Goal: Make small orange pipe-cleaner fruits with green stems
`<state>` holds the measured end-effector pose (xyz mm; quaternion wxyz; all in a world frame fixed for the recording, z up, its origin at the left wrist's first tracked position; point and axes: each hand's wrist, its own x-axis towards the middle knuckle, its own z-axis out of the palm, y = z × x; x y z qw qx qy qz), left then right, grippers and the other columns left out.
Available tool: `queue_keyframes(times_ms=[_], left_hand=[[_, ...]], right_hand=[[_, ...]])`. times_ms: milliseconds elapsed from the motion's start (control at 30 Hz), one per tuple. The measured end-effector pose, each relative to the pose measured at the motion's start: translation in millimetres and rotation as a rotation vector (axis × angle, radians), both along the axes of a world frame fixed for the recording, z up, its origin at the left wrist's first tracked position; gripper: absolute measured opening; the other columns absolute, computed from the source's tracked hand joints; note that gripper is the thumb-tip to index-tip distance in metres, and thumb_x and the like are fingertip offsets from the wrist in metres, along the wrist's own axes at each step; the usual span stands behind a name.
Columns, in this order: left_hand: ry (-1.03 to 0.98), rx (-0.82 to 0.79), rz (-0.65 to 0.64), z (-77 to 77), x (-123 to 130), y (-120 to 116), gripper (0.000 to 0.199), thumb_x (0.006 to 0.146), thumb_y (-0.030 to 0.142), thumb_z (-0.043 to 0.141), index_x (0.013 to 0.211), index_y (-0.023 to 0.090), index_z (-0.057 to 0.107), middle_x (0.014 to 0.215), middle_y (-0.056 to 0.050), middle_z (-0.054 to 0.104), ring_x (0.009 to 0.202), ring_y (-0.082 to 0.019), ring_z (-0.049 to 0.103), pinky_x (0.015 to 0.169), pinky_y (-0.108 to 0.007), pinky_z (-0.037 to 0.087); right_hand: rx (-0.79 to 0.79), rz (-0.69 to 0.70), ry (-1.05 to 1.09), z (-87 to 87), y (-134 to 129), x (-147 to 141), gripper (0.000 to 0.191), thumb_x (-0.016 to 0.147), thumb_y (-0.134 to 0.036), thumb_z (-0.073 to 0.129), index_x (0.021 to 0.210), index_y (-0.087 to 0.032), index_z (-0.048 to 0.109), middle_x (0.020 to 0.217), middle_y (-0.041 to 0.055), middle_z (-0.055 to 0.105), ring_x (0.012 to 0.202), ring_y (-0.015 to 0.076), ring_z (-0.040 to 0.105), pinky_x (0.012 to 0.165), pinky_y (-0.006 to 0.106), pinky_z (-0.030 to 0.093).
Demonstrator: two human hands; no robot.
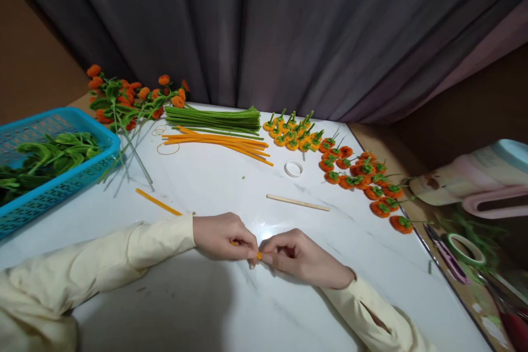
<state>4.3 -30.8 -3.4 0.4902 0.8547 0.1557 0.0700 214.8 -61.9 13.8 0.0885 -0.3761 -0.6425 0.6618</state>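
My left hand (227, 237) and my right hand (304, 257) meet low over the white table (198, 297), fingertips nearly touching. Both pinch an orange pipe cleaner (259, 256); only a short bit shows between the fingers, and a little more peeks out inside my left hand. Another orange pipe cleaner (159, 202) lies just beyond my left cuff. Past my right hand rests a thin wooden stick (297, 202). Farther back is a bundle of orange pipe cleaners (218, 143), with a stack of green pipe cleaners (212, 119) behind it.
At left stands a blue basket (78, 168) of green leaves, beside finished orange flowers (136, 93). Yellow flower heads (292, 135) and orange flower heads (363, 176) line the right back. A white tape ring (293, 169) lies mid-table. Scissors (447, 256) and a tumbler (474, 176) sit beyond the right edge.
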Motion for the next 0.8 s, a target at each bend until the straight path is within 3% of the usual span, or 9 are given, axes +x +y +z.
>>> queue_keyframes(times_ms=[300,500,800], left_hand=[[0.009,-0.069,0.028,-0.2,-1.0,1.5,0.025,0.087,0.023,0.045,0.086,0.013,0.068,0.057,0.0,0.059,0.045,-0.006,0.038,0.047,-0.015,0.033],[-0.005,-0.055,0.032,-3.0,-1.6,1.1,0.021,0.085,0.021,0.047,0.083,0.014,0.067,0.055,0.001,0.056,0.046,-0.006,0.04,0.048,-0.014,0.033],[-0.008,-0.019,0.042,-1.7,0.2,-1.0,0.022,0.084,0.02,0.047,0.083,0.014,0.068,0.051,0.003,0.052,0.044,-0.006,0.038,0.049,-0.016,0.033]], right_hand=[[-0.029,-0.036,-0.001,2.0,0.9,-1.2,0.039,0.08,-0.044,0.055,0.081,-0.006,0.066,0.055,-0.0022,0.043,0.048,0.0056,0.031,0.043,0.02,0.024],[-0.015,0.04,-0.049,4.2,0.5,-0.9,0.037,0.084,-0.04,0.051,0.089,-0.008,0.068,0.054,-0.0029,0.043,0.046,0.0051,0.031,0.042,0.019,0.024],[0.046,0.065,-0.032,-1.5,-1.0,0.3,0.031,0.087,-0.033,0.048,0.088,-0.009,0.068,0.053,-0.0047,0.039,0.046,0.0047,0.028,0.042,0.018,0.024]])
